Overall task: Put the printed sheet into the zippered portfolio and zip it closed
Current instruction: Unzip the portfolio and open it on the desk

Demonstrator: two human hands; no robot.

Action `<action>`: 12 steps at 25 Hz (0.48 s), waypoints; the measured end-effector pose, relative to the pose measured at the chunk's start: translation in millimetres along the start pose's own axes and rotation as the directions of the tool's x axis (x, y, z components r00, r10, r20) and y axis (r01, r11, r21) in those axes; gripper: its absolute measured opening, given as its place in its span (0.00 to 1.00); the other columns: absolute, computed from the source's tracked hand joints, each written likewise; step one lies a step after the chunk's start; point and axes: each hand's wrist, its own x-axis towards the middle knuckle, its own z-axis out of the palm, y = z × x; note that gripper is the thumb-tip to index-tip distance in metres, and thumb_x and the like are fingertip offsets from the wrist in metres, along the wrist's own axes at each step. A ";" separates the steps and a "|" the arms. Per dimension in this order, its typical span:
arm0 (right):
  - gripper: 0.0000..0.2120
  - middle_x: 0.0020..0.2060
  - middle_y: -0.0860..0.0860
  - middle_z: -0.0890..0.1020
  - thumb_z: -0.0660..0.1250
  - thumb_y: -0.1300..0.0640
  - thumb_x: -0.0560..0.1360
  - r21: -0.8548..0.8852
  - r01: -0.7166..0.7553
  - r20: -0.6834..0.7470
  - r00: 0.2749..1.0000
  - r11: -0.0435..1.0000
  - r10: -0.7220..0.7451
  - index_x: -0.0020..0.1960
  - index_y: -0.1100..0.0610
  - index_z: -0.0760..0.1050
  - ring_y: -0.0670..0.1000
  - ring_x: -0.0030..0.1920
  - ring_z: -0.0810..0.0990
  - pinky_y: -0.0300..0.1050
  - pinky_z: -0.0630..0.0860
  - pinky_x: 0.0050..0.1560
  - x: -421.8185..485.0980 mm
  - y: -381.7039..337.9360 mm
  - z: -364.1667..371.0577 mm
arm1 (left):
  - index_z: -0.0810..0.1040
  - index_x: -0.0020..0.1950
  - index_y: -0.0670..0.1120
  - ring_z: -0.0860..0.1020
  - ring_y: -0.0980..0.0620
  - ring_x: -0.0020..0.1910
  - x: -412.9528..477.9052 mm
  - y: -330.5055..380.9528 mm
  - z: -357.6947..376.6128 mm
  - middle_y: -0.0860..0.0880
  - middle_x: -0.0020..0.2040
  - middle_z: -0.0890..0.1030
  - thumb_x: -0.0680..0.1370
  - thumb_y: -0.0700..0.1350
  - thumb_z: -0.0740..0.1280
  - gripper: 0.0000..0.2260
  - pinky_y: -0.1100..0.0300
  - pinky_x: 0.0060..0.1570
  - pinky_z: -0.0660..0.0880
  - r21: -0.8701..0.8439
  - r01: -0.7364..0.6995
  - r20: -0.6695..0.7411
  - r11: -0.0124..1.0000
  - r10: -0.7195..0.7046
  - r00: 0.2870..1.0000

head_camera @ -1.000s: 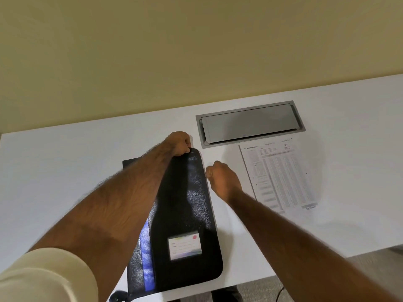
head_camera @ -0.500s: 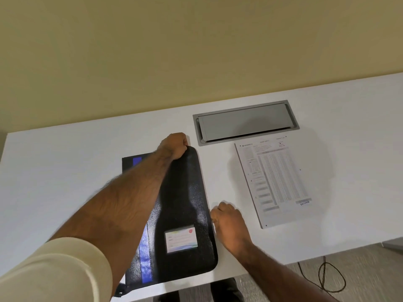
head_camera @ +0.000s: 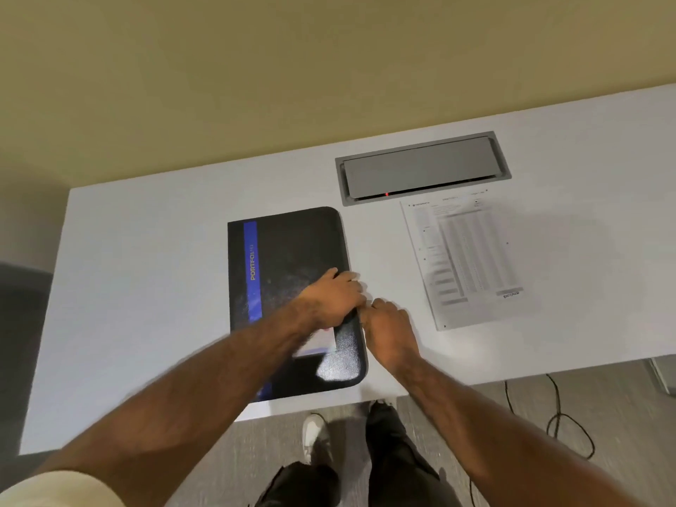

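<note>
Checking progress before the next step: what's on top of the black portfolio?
The left hand rests on the closed portfolio, partly covering a white label card. The right hand is at its right edge. Its inside is hidden; the printed sheet lies apart.

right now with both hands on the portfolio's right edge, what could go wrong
1. The portfolio overhangs the table's near edge; tugging at its side could slide it off toward the floor.
2. The left hand presses down on the cover while the right hand works at the edge, which may hinder opening it.
3. The printed sheet lies loose to the right, apart from both hands; a sweeping forearm could push it away.
</note>
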 end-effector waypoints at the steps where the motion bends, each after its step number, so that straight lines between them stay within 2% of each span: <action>1: 0.11 0.48 0.54 0.80 0.58 0.60 0.78 -0.001 -0.006 -0.005 1.000 1.000 0.006 0.56 0.54 0.76 0.58 0.50 0.78 0.53 0.72 0.49 -2.2 -1.5 0.7 | 0.77 0.65 0.52 0.59 0.46 0.79 -1.8 -1.0 1.1 0.52 0.71 0.73 0.79 0.39 0.65 0.16 0.39 0.76 0.56 -0.045 0.011 -0.008 0.999 -0.011 1.000; 4: 0.09 0.45 0.54 0.80 0.61 0.63 0.76 -0.015 -0.037 -0.035 0.999 0.999 0.036 0.52 0.55 0.78 0.59 0.48 0.78 0.52 0.68 0.44 -11.8 -4.7 5.6 | 0.78 0.56 0.51 0.60 0.47 0.77 0.1 -1.7 0.5 0.50 0.68 0.73 0.78 0.37 0.65 0.12 0.37 0.74 0.58 -0.127 0.004 -0.030 0.992 -0.008 1.000; 7: 0.06 0.42 0.54 0.79 0.65 0.65 0.74 -0.033 -0.066 -0.052 0.997 0.997 0.064 0.47 0.56 0.77 0.58 0.44 0.78 0.48 0.63 0.41 -27.1 -2.5 16.0 | 0.79 0.55 0.47 0.59 0.45 0.77 7.5 2.5 0.5 0.46 0.73 0.68 0.77 0.36 0.64 0.10 0.35 0.74 0.57 -0.134 0.036 -0.017 0.990 -0.039 0.999; 10: 0.07 0.42 0.53 0.78 0.66 0.66 0.74 0.001 -0.110 -0.089 0.990 0.994 0.110 0.48 0.56 0.77 0.55 0.43 0.75 0.48 0.66 0.41 -49.7 -7.5 31.1 | 0.78 0.51 0.47 0.61 0.44 0.75 9.1 2.2 1.5 0.45 0.73 0.68 0.75 0.35 0.64 0.09 0.36 0.72 0.60 -0.091 0.026 -0.016 0.996 -0.028 0.999; 12: 0.08 0.42 0.52 0.77 0.66 0.68 0.73 0.007 -0.162 -0.119 0.980 0.987 0.161 0.46 0.56 0.76 0.52 0.41 0.71 0.48 0.69 0.42 -64.6 -12.3 41.0 | 0.79 0.53 0.45 0.62 0.44 0.74 10.0 -0.6 4.9 0.45 0.73 0.68 0.74 0.35 0.64 0.11 0.39 0.72 0.61 -0.112 0.028 -0.026 0.993 -0.031 0.999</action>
